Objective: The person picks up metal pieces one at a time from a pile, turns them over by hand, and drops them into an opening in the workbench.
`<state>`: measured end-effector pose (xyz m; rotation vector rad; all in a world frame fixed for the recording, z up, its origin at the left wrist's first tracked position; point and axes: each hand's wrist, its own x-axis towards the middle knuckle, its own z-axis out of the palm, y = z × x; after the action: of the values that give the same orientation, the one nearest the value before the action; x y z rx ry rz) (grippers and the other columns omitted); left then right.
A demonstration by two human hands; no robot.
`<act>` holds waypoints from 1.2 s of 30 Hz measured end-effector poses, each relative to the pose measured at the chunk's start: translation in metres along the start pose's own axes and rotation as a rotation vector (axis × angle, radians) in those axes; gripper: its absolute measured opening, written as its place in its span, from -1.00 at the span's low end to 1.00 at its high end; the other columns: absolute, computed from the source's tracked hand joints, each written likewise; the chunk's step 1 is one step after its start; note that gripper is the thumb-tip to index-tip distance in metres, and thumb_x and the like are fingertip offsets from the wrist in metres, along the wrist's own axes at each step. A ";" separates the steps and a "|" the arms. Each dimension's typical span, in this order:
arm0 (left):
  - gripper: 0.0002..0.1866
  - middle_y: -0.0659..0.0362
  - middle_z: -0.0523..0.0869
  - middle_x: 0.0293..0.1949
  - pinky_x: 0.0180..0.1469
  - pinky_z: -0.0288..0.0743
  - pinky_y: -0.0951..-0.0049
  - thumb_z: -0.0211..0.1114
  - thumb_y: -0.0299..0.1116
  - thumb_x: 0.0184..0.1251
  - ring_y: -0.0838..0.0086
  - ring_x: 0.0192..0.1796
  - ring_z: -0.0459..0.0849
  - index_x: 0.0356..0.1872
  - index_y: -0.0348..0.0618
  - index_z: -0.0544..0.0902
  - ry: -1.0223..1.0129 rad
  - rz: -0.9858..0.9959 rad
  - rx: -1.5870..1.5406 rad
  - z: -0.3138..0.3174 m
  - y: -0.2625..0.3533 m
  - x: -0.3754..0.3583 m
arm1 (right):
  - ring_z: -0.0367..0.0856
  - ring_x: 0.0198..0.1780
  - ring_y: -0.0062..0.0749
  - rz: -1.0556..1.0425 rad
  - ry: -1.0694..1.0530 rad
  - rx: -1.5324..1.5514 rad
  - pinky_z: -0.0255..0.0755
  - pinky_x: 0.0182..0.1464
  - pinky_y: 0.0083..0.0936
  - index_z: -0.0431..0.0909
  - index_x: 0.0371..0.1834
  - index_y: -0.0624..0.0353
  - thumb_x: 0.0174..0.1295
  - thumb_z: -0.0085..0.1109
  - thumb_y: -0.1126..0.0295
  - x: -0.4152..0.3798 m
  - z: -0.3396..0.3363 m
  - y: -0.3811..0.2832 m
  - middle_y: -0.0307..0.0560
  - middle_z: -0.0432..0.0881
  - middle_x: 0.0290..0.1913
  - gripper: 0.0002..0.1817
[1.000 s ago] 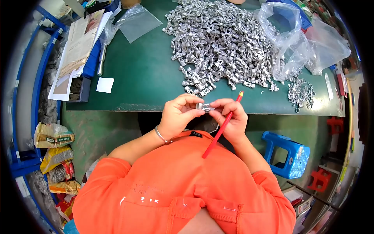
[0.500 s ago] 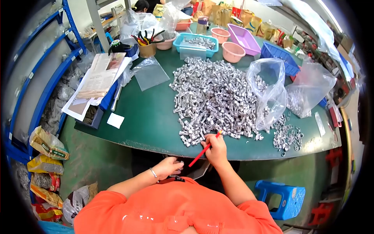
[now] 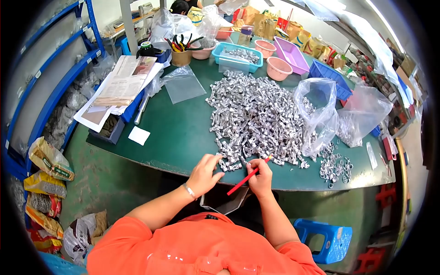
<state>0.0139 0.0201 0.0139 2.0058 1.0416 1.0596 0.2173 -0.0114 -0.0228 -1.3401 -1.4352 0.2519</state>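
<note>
1. Hundreds of small silver metal clips (image 3: 256, 117), shiny, looped and folded in form, heaped in one broad pile on green table (image 3: 178, 137); pile reaching from mid-table down to near edge in front of the person.
2. Left hand (image 3: 205, 174) at near edge of pile, fingers loosely spread and curved downward, fingertips touching the nearest clips around (image 3: 228, 166); cannot tell whether one is actually pinched. Silver bracelet (image 3: 188, 190) on that wrist.
3. Right hand (image 3: 260, 176) just beside left, also at pile edge, closed around red pencil (image 3: 246, 176); pencil slanted, upper end by the clips, lower end pointing back toward the body.
4. Hands near each other, not touching.
5. Clear plastic bag (image 3: 318, 114) standing open at right edge of pile, clips visible inside; second clear bag (image 3: 364, 112) further right.
6. Small separate scatter of metal rings (image 3: 335, 167) right of right hand, near table edge.
7. Far side of table: blue tray (image 3: 237, 57) with more metal parts, pink bowls (image 3: 278, 68), purple tray (image 3: 292, 52).
8. Left of table: stacked papers (image 3: 123, 82), flat clear bag (image 3: 183, 85), white square slip (image 3: 139, 135).
9. Blue stool (image 3: 323, 233) on floor, lower right.
</note>
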 end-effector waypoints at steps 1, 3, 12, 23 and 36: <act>-0.71 0.12 0.56 -0.32 -0.28 0.50 0.35 0.39 -0.49 0.02 0.31 -0.36 0.60 -0.18 -0.23 0.59 -0.009 0.056 0.063 0.009 -0.013 0.006 | 0.57 -0.40 -0.27 0.033 0.010 0.020 0.44 -0.32 -0.52 0.41 -0.41 0.25 0.06 0.25 0.65 0.000 -0.002 -0.002 -0.04 0.60 -0.39 -0.83; -0.69 0.10 0.56 -0.29 -0.26 0.50 0.31 0.42 -0.47 -0.01 0.27 -0.32 0.60 -0.19 -0.23 0.59 -0.024 0.109 0.122 0.020 -0.024 0.013 | 0.58 -0.41 -0.36 0.027 0.049 0.041 0.45 -0.32 -0.55 0.40 -0.42 0.26 0.08 0.25 0.64 0.000 -0.004 0.002 -0.04 0.62 -0.36 -0.82; -0.67 0.17 0.60 -0.29 -0.38 0.49 0.61 0.49 -0.52 -0.05 0.60 -0.47 0.56 -0.19 -0.29 0.65 0.035 0.111 -0.120 0.026 -0.023 0.010 | 0.59 -0.40 -0.53 0.272 0.186 0.502 0.53 -0.38 -0.62 0.30 -0.36 0.22 0.23 0.12 0.64 -0.004 -0.008 0.008 0.00 0.59 -0.24 -0.83; -0.70 0.12 0.61 -0.23 -0.17 0.60 0.59 0.33 -0.66 0.14 0.53 -0.25 0.66 -0.06 -0.39 0.59 -0.173 -0.222 -0.700 0.021 -0.016 -0.014 | 0.62 -0.35 -0.40 0.547 0.028 1.126 0.58 -0.37 -0.55 0.31 -0.27 0.16 0.26 0.09 0.63 -0.029 0.002 -0.031 0.08 0.58 -0.18 -0.84; -0.78 0.04 0.60 -0.19 -0.13 0.62 0.51 0.27 -0.74 0.15 0.43 -0.20 0.68 -0.16 -0.40 0.57 -0.100 -0.119 -0.847 0.013 -0.025 -0.049 | 0.65 -0.14 -0.31 -0.009 -0.116 0.411 0.61 -0.16 -0.50 0.24 -0.35 0.20 0.00 0.30 0.75 -0.061 -0.001 -0.049 0.20 0.57 -0.09 -0.62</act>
<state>-0.0010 -0.0122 -0.0300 1.2737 0.5073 1.0772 0.1755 -0.0776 -0.0187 -0.9949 -1.3920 0.5925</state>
